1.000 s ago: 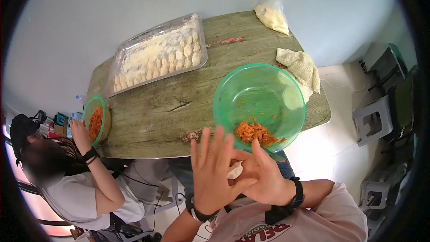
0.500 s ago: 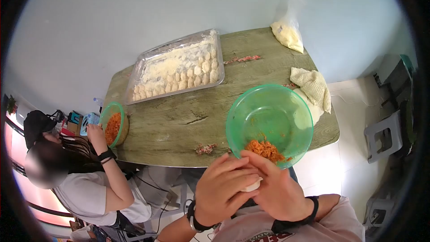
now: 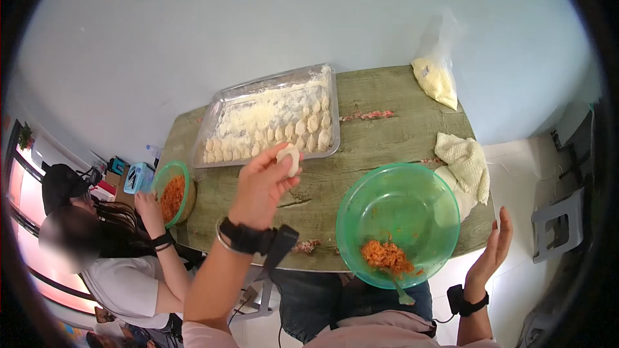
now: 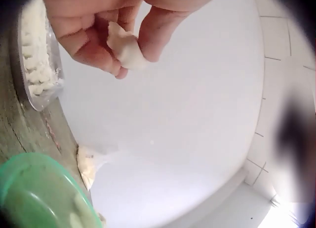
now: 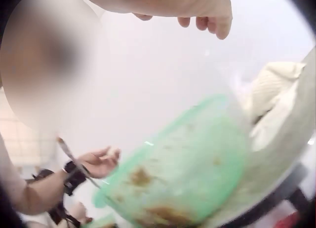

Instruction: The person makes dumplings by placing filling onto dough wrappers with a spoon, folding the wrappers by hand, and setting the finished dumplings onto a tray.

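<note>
My left hand [image 3: 260, 187] pinches a folded white dumpling [image 3: 292, 158] between thumb and fingers, in front of the near edge of the metal tray [image 3: 333, 100]. Close up in the left wrist view, the dumpling [image 4: 127, 49] has a crimped edge beside the thumb. Rows of floured dumplings [image 3: 301, 129] line the tray's near and right side. My right hand [image 3: 491, 252] is held up off the table's right front corner, fingers extended and holding nothing. Left of it stands a green bowl [image 3: 345, 203] with orange-red filling [image 3: 385, 256] and a spoon [image 3: 403, 296] leaning over its front rim.
A cream cloth [image 3: 463, 164] lies behind the bowl's right side. A bag of pale yellow flour or meal [image 3: 435, 82] stands at the back right corner. At the left, another person [image 3: 138, 270] works over a second green bowl [image 3: 189, 209] of filling. A grey stool [image 3: 558, 225] is at the right.
My hands were together around the dumpling and have parted. The left hand has carried it forward and left toward the tray; the right has moved out to the right of the bowl.
</note>
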`<action>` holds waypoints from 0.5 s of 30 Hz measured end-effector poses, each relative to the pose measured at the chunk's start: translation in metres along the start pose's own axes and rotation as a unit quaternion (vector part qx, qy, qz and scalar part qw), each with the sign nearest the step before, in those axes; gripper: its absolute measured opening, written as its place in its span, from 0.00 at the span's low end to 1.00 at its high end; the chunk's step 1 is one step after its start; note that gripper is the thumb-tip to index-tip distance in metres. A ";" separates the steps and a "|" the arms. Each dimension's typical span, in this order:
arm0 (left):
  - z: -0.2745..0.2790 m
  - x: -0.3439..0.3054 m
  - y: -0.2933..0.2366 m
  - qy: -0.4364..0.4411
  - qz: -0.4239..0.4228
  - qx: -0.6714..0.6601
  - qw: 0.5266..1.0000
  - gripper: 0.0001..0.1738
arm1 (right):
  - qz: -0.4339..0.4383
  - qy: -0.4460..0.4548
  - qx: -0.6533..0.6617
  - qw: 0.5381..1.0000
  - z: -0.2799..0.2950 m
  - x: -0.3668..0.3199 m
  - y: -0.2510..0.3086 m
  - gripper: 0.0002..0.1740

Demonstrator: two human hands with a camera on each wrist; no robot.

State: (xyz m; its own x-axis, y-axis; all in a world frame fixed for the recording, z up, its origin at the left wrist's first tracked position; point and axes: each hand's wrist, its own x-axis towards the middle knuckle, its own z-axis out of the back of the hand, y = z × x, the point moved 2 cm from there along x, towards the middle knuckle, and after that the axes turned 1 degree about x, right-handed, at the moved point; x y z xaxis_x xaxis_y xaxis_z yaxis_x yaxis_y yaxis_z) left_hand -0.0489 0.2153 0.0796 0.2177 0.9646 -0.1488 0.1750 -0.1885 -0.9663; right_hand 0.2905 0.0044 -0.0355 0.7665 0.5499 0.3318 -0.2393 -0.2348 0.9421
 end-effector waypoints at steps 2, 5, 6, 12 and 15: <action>0.002 0.028 -0.007 0.008 -0.002 0.017 1.000 0.20 | 0.035 -0.004 -0.136 0.990 0.003 -0.005 -0.028 0.25; 0.005 0.074 -0.013 -0.027 0.009 0.132 0.991 0.21 | 0.073 0.001 -0.238 0.968 -0.008 -0.012 -0.043 0.25; 0.007 0.090 -0.014 -0.026 0.007 0.136 0.990 0.21 | 0.108 0.015 -0.320 0.941 -0.013 -0.013 -0.045 0.25; 0.044 0.202 0.013 -0.085 0.025 0.369 0.925 0.21 | 0.095 0.031 -0.332 0.938 -0.014 -0.014 -0.049 0.26; 0.060 0.246 0.027 -0.128 0.042 0.494 0.859 0.19 | 0.093 0.021 -0.332 0.938 -0.013 -0.015 -0.052 0.25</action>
State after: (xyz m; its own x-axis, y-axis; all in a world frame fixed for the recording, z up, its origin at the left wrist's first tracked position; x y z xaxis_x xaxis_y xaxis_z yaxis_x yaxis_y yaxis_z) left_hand -0.0485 0.4583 0.0039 -0.0508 0.9879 -0.1465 -0.7595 -0.1335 -0.6367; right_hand 0.2835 0.0191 -0.0888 0.6540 0.5825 0.4827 -0.6962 0.2139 0.6852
